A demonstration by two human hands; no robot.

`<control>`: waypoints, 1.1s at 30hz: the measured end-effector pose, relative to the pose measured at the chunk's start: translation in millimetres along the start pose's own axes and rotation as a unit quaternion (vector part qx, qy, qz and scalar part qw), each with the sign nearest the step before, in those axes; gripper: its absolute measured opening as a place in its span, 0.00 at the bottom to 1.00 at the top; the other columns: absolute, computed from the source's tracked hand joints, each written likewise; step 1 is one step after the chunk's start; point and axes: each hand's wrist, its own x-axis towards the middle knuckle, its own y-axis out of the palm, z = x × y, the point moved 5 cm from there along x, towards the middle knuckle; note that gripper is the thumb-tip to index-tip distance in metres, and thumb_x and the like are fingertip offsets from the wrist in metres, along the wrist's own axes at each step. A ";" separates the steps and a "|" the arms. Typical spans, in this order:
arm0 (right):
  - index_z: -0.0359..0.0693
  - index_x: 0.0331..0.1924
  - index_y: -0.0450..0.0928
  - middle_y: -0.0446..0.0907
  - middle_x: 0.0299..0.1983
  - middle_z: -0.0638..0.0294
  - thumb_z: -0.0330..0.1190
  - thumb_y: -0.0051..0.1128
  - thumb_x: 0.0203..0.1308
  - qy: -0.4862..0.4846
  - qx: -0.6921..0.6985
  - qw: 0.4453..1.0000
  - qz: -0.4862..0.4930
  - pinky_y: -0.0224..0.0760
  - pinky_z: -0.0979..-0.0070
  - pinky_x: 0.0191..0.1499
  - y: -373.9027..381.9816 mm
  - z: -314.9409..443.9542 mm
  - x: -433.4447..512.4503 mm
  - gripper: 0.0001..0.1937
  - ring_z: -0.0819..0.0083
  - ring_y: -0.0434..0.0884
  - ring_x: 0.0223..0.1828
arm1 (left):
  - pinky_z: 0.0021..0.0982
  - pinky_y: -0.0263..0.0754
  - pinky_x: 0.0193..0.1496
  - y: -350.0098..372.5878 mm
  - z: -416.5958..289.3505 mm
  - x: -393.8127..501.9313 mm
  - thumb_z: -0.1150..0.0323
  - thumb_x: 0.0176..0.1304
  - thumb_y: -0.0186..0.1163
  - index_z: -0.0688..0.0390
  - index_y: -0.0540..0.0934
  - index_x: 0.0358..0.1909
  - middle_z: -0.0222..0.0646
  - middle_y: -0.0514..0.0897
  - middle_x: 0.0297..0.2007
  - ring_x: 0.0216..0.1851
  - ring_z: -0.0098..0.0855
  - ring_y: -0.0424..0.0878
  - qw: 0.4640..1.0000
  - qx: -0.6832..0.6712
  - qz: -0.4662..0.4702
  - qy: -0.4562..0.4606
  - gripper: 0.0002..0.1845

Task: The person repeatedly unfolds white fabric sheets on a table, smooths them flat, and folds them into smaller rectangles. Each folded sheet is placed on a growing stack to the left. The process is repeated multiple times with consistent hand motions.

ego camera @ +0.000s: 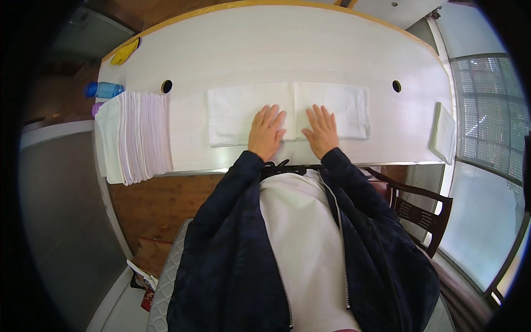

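A white cloth [236,108], folded into a long flat rectangle, lies across the pale table in front of me. A crease runs down it near its middle. My left hand [267,130] rests palm down on the cloth's near edge, left of that crease, fingers spread and holding nothing. On the other side of the crease, my right hand [321,130] lies flat with its fingers apart, also gripping nothing. To the left, a tall stack of folded white and pale lilac cloths [137,137] stands at the table's front edge.
A blue bottle [110,90] lies beside the stack, and a yellow cloth item [125,52] sits at the far left corner. One folded pale cloth [443,133] is at the right edge. The table [269,45] has two round holes. A wooden chair [423,207] stands right.
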 end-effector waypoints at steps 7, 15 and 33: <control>0.57 0.80 0.59 0.52 0.83 0.58 0.64 0.57 0.65 0.026 -0.045 0.997 0.053 0.37 0.33 0.78 5.8 -2.1 8.4 0.43 0.48 0.48 0.83 | 0.69 0.35 0.79 5.0 4.8 13.4 0.29 0.57 0.64 0.48 0.64 0.79 0.42 0.54 0.81 0.82 0.55 0.45 0.990 0.109 0.059 -0.062 0.53; 0.60 0.83 0.52 0.45 0.85 0.59 0.73 0.60 0.55 0.172 -0.090 0.980 0.050 0.30 0.29 0.78 -7.1 -94.8 26.7 0.55 0.44 0.38 0.85 | 0.75 0.26 0.75 -18.8 56.3 24.0 0.22 0.52 0.62 0.48 0.59 0.82 0.48 0.48 0.83 0.82 0.63 0.37 0.964 0.177 0.017 -0.198 0.61; 0.57 0.81 0.58 0.54 0.83 0.57 0.56 0.53 0.73 0.162 -0.055 0.985 -0.032 0.40 0.45 0.81 8.3 -126.7 74.5 0.36 0.50 0.49 0.84 | 0.58 0.40 0.82 -14.9 104.7 47.7 0.42 0.72 0.56 0.53 0.62 0.79 0.46 0.56 0.81 0.82 0.51 0.49 0.958 0.201 -0.054 -0.196 0.40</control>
